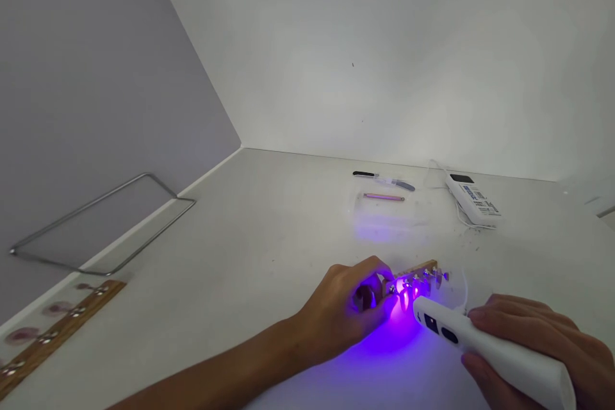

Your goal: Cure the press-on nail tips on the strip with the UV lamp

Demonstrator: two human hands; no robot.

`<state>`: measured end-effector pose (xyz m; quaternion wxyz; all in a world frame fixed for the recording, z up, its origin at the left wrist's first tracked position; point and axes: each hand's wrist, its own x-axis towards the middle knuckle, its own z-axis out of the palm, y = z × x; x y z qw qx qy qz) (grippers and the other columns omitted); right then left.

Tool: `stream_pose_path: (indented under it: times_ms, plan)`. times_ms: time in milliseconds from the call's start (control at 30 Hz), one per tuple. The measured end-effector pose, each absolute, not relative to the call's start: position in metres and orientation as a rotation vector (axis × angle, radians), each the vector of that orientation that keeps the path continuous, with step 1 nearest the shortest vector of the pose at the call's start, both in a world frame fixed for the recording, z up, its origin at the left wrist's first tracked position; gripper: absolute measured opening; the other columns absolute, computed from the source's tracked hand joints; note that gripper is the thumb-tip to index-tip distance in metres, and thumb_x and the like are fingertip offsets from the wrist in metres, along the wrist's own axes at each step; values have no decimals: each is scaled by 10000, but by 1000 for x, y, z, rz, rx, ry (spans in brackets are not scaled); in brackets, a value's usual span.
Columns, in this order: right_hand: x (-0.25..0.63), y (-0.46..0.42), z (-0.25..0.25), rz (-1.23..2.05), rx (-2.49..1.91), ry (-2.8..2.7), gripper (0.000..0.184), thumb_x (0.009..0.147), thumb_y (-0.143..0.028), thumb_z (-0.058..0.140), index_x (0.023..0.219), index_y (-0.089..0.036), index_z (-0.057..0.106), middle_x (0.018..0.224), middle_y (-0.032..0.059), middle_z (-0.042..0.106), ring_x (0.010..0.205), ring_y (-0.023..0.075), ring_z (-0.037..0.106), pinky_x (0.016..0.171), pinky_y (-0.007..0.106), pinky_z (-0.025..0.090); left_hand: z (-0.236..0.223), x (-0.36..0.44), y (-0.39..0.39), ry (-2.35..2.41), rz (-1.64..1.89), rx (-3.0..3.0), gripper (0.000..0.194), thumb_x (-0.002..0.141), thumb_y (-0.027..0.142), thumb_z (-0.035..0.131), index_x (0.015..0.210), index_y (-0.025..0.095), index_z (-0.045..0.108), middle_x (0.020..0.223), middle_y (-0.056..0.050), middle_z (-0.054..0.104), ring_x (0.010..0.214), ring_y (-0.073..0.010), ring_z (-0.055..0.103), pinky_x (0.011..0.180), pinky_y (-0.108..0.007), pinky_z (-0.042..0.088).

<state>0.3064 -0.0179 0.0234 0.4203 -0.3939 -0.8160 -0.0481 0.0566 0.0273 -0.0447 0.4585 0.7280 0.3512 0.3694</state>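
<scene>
My left hand [343, 307] grips the near end of a short wooden strip [429, 265] between thumb and fingers. Several small metal clips with little rounded pieces, like nail tips, line the strip; purple glare hides their detail. My right hand [542, 339] is wrapped round a white handheld UV lamp [500, 346] with dark buttons near its head. The lamp's head sits just below and right of the strip, apart from it. Purple light falls on the pieces, my left fingertips and the tabletop beneath.
At the left edge lies another wooden strip [67, 333] with clipped pinkish pieces, near a bent metal wire frame [144, 256]. Toward the back are a black-handled tool [365, 174], a pink stick [383, 196] and a white power bank [473, 200] with a cable. Walls close the back and left.
</scene>
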Motion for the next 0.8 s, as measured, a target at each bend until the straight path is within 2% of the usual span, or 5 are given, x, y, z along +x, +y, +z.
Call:
stream_pose_path:
  times_ms: [133,433,667,800]
  plan:
    - [312,-16,21,-65,-950,-2162,151,832,-283,794,978,-278,754,718,-26,810,536,187,772,547,215,667,-45,58,28,869,923,1796,43,908,220,611,937,194,629,635,67,570,475,-68,419,464,-169,352]
    - [309,-14,25,-56,-952,-2125,108,820,-290,808,921,-273,773,698,-31,807,485,169,750,507,188,649,-45,60,27,920,897,1796,88,910,270,594,921,193,635,620,62,548,474,-70,411,459,-172,341]
    - [306,-14,19,-58,-934,-2081,102,848,-261,762,947,-259,737,668,-32,793,465,166,737,528,195,651,-43,59,27,863,927,1777,66,930,236,599,937,183,639,627,65,546,482,-66,413,462,-165,343]
    - [314,-17,12,-53,-985,-2144,206,794,-231,802,990,-264,752,744,-22,818,520,186,769,559,211,664,-43,59,27,854,927,1779,89,936,251,594,931,177,644,635,57,544,488,-68,405,457,-167,335]
